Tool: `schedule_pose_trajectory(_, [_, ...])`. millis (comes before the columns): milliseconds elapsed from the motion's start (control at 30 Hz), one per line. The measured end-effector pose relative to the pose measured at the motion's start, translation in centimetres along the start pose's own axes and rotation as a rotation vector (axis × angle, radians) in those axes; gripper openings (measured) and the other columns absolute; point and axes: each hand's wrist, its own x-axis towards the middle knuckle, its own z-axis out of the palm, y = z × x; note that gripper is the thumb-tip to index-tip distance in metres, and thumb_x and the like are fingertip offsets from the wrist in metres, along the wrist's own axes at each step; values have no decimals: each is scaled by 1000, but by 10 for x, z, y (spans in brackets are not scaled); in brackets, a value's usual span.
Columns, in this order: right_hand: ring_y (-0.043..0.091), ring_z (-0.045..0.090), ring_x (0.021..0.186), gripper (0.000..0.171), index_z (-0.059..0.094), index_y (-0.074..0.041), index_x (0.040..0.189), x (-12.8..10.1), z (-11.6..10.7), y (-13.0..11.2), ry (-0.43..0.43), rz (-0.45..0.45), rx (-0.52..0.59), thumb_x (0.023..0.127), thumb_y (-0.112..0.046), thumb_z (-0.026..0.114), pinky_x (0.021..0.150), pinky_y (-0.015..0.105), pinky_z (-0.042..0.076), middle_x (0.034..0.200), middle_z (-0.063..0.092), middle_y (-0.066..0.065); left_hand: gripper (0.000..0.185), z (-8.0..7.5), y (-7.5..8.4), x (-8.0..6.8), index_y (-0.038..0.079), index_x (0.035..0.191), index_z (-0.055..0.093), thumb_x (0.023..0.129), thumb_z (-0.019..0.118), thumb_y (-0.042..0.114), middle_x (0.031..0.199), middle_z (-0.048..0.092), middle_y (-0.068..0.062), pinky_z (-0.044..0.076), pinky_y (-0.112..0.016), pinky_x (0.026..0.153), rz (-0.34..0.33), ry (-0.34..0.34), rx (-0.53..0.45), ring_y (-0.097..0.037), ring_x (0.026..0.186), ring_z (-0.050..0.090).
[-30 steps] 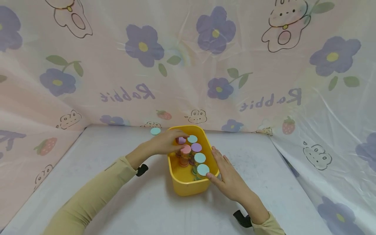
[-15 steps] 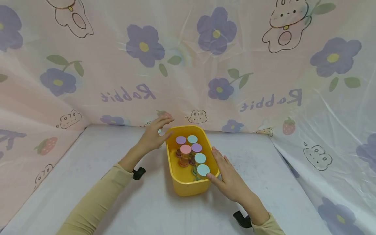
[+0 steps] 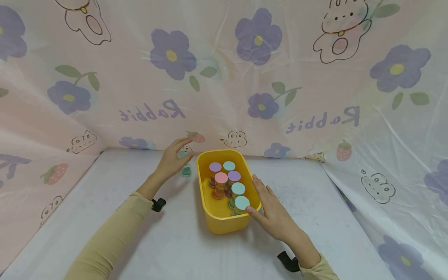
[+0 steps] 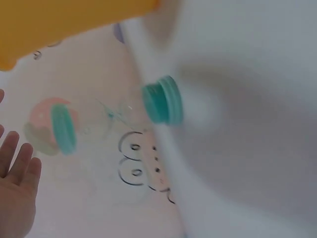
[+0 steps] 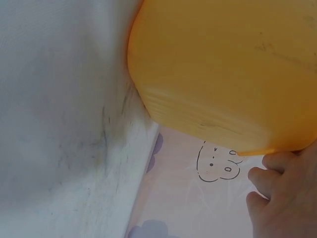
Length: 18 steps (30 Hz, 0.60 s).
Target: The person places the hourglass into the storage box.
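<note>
A yellow bin [image 3: 227, 224] holds several small sand timers with coloured caps: pink [image 3: 221, 178], purple [image 3: 234, 176] and light teal [image 3: 238, 188]. My left hand [image 3: 171, 159] hovers left of the bin's far end, fingers extended, beside a teal sand timer [image 3: 186, 171] standing on the table. In the left wrist view, a gap separates that hand [image 4: 17, 193] from the clear-bodied timer's teal cap [image 4: 63, 129]. My right hand [image 3: 274, 216] rests along the bin's right side, its fingers mostly straight and its thumb at the rim near the front corner.
A white-covered table [image 3: 168, 249] lies under everything. Behind it hangs a curtain [image 3: 217, 89] printed with flowers and rabbits, which also closes in both sides. Black wrist mounts [image 3: 159, 205] stick out below the hands.
My left hand has let go of a purple-capped timer inside the bin, lifted out over the left rim and moved left to the teal timer outside. The right hand stays put.
</note>
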Motion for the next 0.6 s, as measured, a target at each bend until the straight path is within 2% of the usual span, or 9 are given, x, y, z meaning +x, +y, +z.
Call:
schedule_pose_trajectory(300, [24, 20, 158, 83, 16, -9, 167, 0, 0, 0, -5, 6, 1, 105, -42, 60, 128, 51, 15, 174, 17, 4, 57, -2, -22, -2, 4, 150, 53, 99, 74, 20, 153, 49, -19, 41, -59, 115, -83, -77, 64, -41, 141, 46])
schedule_pose_trajectory(433, [24, 20, 159, 84, 16, -10, 167, 0, 0, 0, -9, 12, -3, 104, -41, 61, 128, 51, 15, 174, 17, 4, 59, -2, -28, -3, 1, 150, 51, 99, 74, 19, 153, 48, -22, 45, -59, 110, -94, -111, 74, -43, 135, 50])
schedule_pose_trajectory(600, [23, 20, 159, 84, 16, -10, 167, 0, 0, 0, -10, 15, 1, 104, -40, 62, 129, 44, 11, 174, 17, 4, 58, -2, -32, -5, -1, 148, 53, 97, 75, 17, 150, 50, -24, 50, -57, 104, -98, -128, 79, -43, 130, 53])
